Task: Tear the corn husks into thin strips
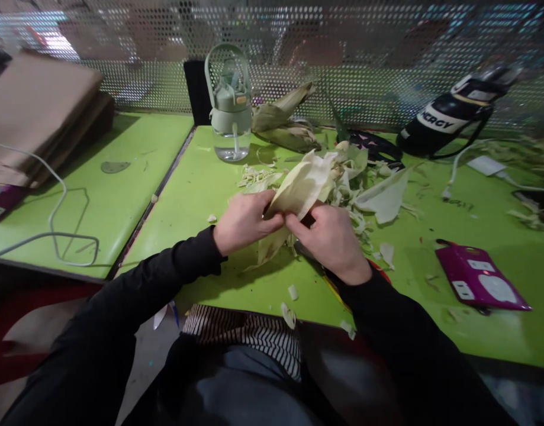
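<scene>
Between my two hands a pale corn husk (301, 183) is held up over the green table (165, 201). My left hand (249, 219) pinches its left side near the lower edge, thumb toward the middle. My right hand (331, 236) grips the same husk from the right, the thumbs almost meeting. Behind and right of the hands lies a heap of torn husk pieces and shreds (343, 195), with one broad husk piece (385, 195) at its right. Scissors or another tool seem partly hidden under my right hand; only a dark blade-like part (307, 251) and red-yellow edges show.
A clear water bottle with a green lid (231, 112) stands at the back, beside unpeeled husks (289, 121). A black bottle (449, 118) leans against the perforated metal screen (142, 59). A purple power bank (480, 278) lies right. Cardboard (41, 106) and a cable (54, 201) are left.
</scene>
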A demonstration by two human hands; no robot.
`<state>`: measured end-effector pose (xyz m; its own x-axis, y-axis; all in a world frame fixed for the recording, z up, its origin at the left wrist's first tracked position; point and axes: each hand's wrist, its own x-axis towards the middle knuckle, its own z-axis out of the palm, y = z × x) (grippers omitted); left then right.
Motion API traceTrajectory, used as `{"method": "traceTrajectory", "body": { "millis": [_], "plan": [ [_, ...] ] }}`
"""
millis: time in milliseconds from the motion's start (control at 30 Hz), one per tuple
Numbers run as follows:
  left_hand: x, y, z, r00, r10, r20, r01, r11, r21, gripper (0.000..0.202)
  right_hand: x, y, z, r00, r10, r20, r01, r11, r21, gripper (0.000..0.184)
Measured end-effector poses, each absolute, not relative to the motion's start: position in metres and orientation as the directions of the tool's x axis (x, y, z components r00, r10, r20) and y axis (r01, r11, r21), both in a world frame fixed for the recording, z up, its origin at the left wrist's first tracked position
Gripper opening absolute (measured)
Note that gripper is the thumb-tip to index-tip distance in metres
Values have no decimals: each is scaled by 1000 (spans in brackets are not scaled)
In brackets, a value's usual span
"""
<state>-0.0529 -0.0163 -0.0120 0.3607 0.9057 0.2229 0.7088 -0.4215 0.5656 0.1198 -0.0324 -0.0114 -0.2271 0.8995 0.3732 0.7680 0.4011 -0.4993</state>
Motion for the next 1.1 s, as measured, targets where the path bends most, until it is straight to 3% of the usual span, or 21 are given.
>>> {"method": "traceTrajectory", "body": {
  "millis": [200, 333, 533, 800, 967, 1100],
  "plan": [
    [-48, -18, -15, 349, 909, 228, 777, -417, 471, 10, 118, -32, -13, -235, 913, 335, 812, 373, -449, 42],
    [-46, -17, -17, 325, 910, 258, 781, -412, 469, 9, 118, -32, -11, -238, 925, 295, 795, 360, -489, 43],
    [-49, -13, -15, 277, 938, 209, 667, -344, 661, 9, 121, -30, -11, -209, 940, 269, 737, 333, -588, 42],
    [-58, -5, -13, 363, 894, 263, 523, -429, 736, 18, 130, -25, -10, -218, 954, 207, 637, 300, -710, 34],
    [-63, 4, -17, 253, 930, 268, 538, -365, 759, 21, 128, -27, -2, -205, 957, 206, 533, 286, -796, 34],
    [-72, 17, -19, 150, 969, 199, 405, -244, 881, 13, 142, -29, 5, -213, 956, 201, 465, 281, -839, 27]
  ]
}}
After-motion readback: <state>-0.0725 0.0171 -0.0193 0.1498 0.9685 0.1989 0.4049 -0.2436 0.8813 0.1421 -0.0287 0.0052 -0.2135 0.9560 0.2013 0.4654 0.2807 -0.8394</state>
